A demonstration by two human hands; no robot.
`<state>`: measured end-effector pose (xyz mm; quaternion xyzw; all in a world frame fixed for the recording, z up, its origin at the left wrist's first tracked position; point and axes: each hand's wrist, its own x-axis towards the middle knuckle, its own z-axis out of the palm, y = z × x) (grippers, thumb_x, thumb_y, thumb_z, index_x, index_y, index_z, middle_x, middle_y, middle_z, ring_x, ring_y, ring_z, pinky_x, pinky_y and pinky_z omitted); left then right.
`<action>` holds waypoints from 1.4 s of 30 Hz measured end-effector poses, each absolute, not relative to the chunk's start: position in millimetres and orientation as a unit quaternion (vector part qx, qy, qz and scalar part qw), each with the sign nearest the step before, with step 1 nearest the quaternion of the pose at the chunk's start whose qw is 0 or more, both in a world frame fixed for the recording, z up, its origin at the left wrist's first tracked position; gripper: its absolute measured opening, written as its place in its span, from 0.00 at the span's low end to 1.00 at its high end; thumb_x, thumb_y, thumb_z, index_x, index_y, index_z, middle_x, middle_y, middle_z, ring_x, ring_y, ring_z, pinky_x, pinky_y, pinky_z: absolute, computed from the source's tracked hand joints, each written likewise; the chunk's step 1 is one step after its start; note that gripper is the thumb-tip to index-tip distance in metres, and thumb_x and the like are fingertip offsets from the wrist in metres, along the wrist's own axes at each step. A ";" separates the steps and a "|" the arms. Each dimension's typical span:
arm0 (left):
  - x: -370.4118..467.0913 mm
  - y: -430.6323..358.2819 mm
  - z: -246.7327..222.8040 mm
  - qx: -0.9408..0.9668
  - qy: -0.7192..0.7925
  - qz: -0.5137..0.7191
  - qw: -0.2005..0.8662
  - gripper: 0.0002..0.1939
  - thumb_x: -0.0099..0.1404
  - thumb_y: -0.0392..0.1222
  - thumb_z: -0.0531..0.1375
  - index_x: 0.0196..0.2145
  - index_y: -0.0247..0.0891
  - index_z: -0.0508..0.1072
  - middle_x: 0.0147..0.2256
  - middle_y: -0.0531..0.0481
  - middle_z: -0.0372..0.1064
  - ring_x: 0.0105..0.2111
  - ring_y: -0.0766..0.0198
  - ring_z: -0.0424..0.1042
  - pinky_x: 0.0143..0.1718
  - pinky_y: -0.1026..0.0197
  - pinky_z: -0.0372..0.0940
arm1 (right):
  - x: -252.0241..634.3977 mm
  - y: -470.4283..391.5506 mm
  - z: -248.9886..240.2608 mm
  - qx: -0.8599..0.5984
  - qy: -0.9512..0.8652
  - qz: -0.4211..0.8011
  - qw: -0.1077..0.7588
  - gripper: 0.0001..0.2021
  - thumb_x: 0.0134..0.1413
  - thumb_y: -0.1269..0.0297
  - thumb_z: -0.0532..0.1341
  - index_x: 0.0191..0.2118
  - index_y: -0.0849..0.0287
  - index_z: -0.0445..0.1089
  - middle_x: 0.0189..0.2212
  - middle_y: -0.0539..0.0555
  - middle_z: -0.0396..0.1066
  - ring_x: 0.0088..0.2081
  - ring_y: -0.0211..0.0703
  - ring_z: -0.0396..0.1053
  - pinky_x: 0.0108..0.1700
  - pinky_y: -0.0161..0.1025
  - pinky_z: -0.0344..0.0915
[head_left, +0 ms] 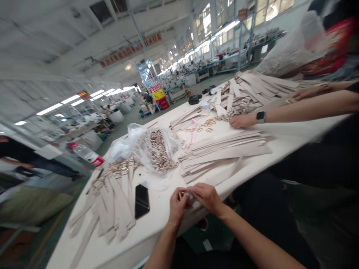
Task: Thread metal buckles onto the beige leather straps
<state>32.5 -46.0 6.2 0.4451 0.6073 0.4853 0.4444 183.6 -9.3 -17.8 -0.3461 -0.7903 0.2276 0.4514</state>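
My left hand (177, 205) is closed around a small gold buckle (181, 194) at the table's near edge. Close beside it, my right hand (207, 197) pinches the end of a pale strap, mostly hidden by the fingers. Just beyond my hands lies a stack of flat beige straps (213, 155). An open plastic bag of small beige loops (159, 151) is farther left. Straps fitted with gold buckles (116, 201) fan out at the left, next to a dark phone (142, 201).
Loose gold buckles (209, 125) are scattered past the strap stack. A co-worker's hand (242, 121) reaches in from the right, near a heap of straps (252, 87). A plastic bottle (88, 155) lies at the table's left edge. A large clear bag (291, 48) sits at the far right.
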 end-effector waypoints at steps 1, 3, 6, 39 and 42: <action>33.4 -47.9 5.0 0.449 0.611 0.486 0.434 0.14 0.51 0.47 0.62 0.32 0.36 0.68 0.19 0.59 0.59 0.15 0.70 0.62 0.17 0.66 0.63 | 183.8 -10.3 -20.1 -0.347 -0.788 0.233 0.452 0.13 0.61 0.65 0.53 0.45 0.55 0.73 0.32 0.55 0.74 0.36 0.41 0.71 0.40 0.36 0.66; 33.5 -48.8 0.1 0.450 0.607 0.484 0.442 0.12 0.51 0.44 0.61 0.33 0.36 0.68 0.18 0.59 0.60 0.14 0.70 0.62 0.15 0.67 0.61 | 183.2 -8.2 -27.3 -0.366 -0.754 0.275 0.470 0.13 0.60 0.63 0.53 0.45 0.56 0.73 0.37 0.56 0.74 0.39 0.42 0.72 0.43 0.36 0.67; 29.7 -45.4 -7.3 0.434 0.599 0.491 0.460 0.11 0.49 0.40 0.60 0.33 0.35 0.67 0.18 0.59 0.61 0.14 0.72 0.61 0.15 0.68 0.60 | 180.7 0.2 -38.5 -0.387 -0.713 0.350 0.469 0.14 0.56 0.58 0.57 0.44 0.54 0.74 0.40 0.54 0.75 0.41 0.44 0.72 0.43 0.36 0.69; 30.9 -46.3 1.3 0.419 0.563 0.491 0.517 0.16 0.48 0.40 0.64 0.36 0.33 0.71 0.24 0.54 0.64 0.22 0.69 0.64 0.23 0.63 0.66 | 185.8 12.7 -38.1 -0.344 -0.595 0.659 0.306 0.23 0.41 0.50 0.61 0.42 0.60 0.69 0.22 0.50 0.66 0.21 0.38 0.66 0.19 0.31 0.58; 31.4 -42.1 0.9 0.483 0.540 0.493 0.481 0.13 0.50 0.40 0.64 0.34 0.33 0.73 0.25 0.52 0.66 0.25 0.67 0.65 0.26 0.65 0.64 | 182.1 9.3 -27.4 -0.318 -0.599 0.671 0.299 0.24 0.38 0.55 0.62 0.45 0.59 0.66 0.24 0.49 0.68 0.17 0.34 0.62 0.16 0.30 0.56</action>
